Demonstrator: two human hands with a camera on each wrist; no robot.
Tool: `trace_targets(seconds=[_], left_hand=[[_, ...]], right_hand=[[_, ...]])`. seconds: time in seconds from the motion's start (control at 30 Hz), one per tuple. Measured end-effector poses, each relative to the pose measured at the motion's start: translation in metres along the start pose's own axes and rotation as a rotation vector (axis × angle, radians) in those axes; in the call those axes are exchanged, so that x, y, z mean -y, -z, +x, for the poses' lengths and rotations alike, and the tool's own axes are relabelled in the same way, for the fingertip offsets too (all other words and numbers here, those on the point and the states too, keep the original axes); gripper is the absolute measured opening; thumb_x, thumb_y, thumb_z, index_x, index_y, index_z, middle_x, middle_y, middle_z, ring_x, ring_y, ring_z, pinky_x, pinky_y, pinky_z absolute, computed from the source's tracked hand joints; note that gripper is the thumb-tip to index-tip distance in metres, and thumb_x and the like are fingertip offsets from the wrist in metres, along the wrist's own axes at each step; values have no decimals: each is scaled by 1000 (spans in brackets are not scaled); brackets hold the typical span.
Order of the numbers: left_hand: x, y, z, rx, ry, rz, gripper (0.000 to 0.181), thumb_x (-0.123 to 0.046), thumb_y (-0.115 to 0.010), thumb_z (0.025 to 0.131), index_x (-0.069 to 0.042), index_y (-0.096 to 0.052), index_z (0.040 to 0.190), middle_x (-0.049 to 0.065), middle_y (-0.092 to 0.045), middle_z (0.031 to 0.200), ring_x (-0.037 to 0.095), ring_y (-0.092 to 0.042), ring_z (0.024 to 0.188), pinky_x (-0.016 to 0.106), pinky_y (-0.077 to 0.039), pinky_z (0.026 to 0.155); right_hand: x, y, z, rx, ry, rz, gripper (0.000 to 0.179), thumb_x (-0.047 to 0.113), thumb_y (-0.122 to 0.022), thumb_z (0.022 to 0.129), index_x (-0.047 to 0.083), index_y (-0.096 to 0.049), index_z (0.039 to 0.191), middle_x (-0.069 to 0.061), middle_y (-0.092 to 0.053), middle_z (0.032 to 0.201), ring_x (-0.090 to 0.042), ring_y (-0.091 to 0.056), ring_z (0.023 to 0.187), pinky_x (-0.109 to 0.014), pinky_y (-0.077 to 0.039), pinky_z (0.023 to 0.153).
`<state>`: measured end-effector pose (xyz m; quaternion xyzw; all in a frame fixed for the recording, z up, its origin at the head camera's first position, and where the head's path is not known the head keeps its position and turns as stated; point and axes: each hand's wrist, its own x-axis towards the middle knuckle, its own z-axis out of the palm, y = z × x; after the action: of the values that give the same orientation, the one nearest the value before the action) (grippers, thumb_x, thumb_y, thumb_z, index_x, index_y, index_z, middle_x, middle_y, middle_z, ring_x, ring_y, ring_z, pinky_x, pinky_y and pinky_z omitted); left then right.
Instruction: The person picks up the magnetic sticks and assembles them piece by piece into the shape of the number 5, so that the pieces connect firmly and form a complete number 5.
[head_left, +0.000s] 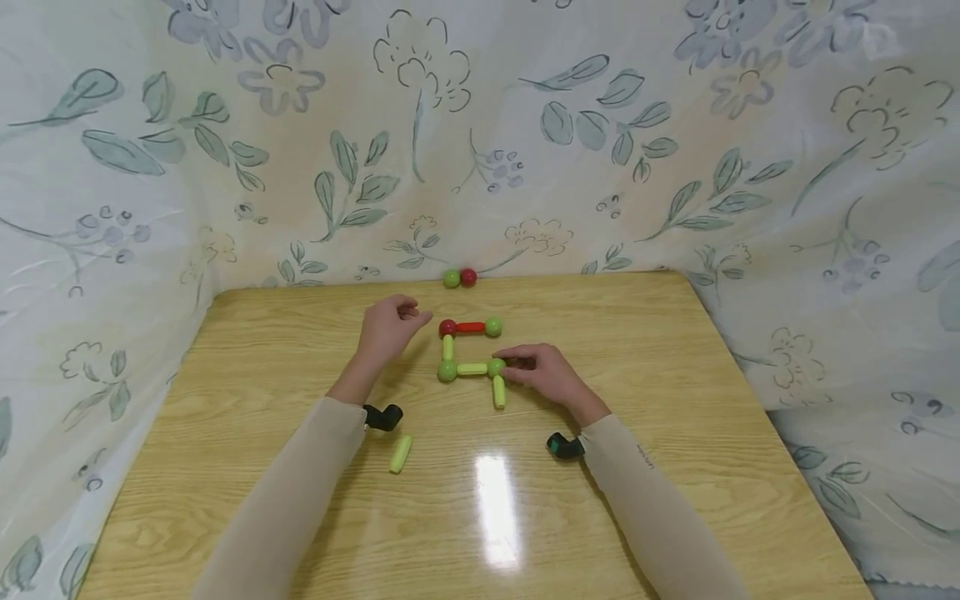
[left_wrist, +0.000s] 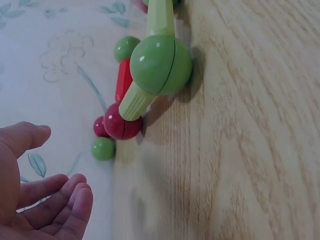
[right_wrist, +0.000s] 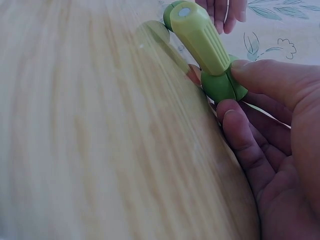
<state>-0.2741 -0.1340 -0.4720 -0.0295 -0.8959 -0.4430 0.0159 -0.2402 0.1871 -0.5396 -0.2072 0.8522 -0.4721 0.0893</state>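
A chain of balls and short rods lies on the wooden table. My right hand [head_left: 547, 372] pinches its front-right green ball [right_wrist: 216, 89] between thumb and fingers. From that ball a yellow-green rod [head_left: 499, 392] points toward me, its far end free. Another yellow-green rod [head_left: 472, 369] links it to a second green ball [head_left: 447, 370]. From there a third rod [head_left: 448, 347] leads back to a red ball [head_left: 447, 328], and a red rod [head_left: 471, 327] joins that to a further green ball [head_left: 492, 327]. Left of the red ball, my left hand [head_left: 388, 327] hovers with loosely bent fingers, holding nothing.
One loose yellow-green rod [head_left: 401, 454] lies near my left forearm. At the table's back edge a green ball [head_left: 451, 278] and a red ball [head_left: 468, 277] sit side by side. Floral cloth [head_left: 480, 150] hangs behind the wooden table [head_left: 637, 333] and at its sides.
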Motion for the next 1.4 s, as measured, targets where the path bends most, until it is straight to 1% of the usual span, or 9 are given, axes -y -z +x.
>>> trace_targets(seconds=[0.13, 0.23, 0.4, 0.63, 0.87, 1.0, 1.2, 1.3, 1.4], left_hand=[[-1, -2, 3, -17, -13, 2, 44, -27, -77, 103, 8, -71, 128, 17, -75, 110, 32, -71, 101, 47, -58, 92], [0, -3, 9, -30, -6, 12, 42, -26, -77, 103, 8, -72, 127, 16, -75, 109, 31, -71, 101, 46, -58, 91], [-1, -2, 17, -33, 8, 25, 40, -26, -75, 104, 6, -72, 127, 16, -75, 110, 32, -71, 102, 47, -58, 92], [-3, -6, 27, -33, 22, 35, 40, -28, -76, 104, 6, -73, 125, 18, -75, 114, 33, -71, 105, 47, -58, 93], [-9, -10, 43, -44, 33, 68, 39, -28, -76, 103, 5, -73, 124, 16, -74, 110, 32, -68, 101, 46, -57, 91], [-11, -14, 54, -44, 49, 106, 40, -30, -76, 103, 4, -73, 125, 15, -74, 110, 32, -68, 101, 46, -56, 91], [-13, -20, 66, -36, 58, 96, 38, -29, -77, 103, 3, -74, 123, 16, -74, 112, 33, -68, 103, 46, -56, 92], [-13, -22, 70, -45, 76, 89, 39, -32, -76, 104, 3, -73, 122, 17, -73, 113, 33, -67, 102, 46, -56, 91], [-13, -24, 74, -48, 98, 88, 41, -33, -75, 105, 4, -73, 122, 18, -72, 115, 35, -66, 104, 47, -55, 93]], right_hand=[[1, -2, 0, -1, -3, -5, 30, 28, -80, 102, 21, -81, 131, 5, -77, 118, -18, -69, 104, -42, -56, 92], [2, -2, -1, -2, -7, -12, 30, 27, -80, 102, 20, -81, 131, 5, -77, 116, -18, -68, 102, -41, -55, 90], [1, -3, -1, -8, -4, -20, 29, 26, -80, 102, 20, -81, 131, 5, -77, 113, -19, -68, 99, -39, -56, 86], [0, -4, -1, 7, -27, -12, 30, 26, -80, 102, 21, -80, 131, 5, -76, 115, -19, -68, 101, -40, -56, 88], [0, -2, -1, 5, -28, -10, 30, 27, -80, 102, 22, -80, 132, 5, -76, 118, -18, -68, 104, -42, -55, 91], [-3, -2, -2, 2, -26, -8, 30, 27, -80, 102, 21, -80, 132, 5, -76, 119, -17, -68, 105, -41, -55, 92], [-5, -1, -2, -12, -10, 1, 30, 27, -80, 102, 21, -81, 131, 5, -77, 117, -17, -69, 103, -41, -56, 91], [-2, -1, -1, -6, 1, 13, 30, 28, -80, 102, 21, -80, 131, 5, -77, 116, -17, -69, 102, -40, -56, 90], [-2, -1, -1, 6, -5, 13, 31, 29, -80, 102, 21, -80, 132, 5, -77, 116, -17, -69, 103, -41, -56, 90]])
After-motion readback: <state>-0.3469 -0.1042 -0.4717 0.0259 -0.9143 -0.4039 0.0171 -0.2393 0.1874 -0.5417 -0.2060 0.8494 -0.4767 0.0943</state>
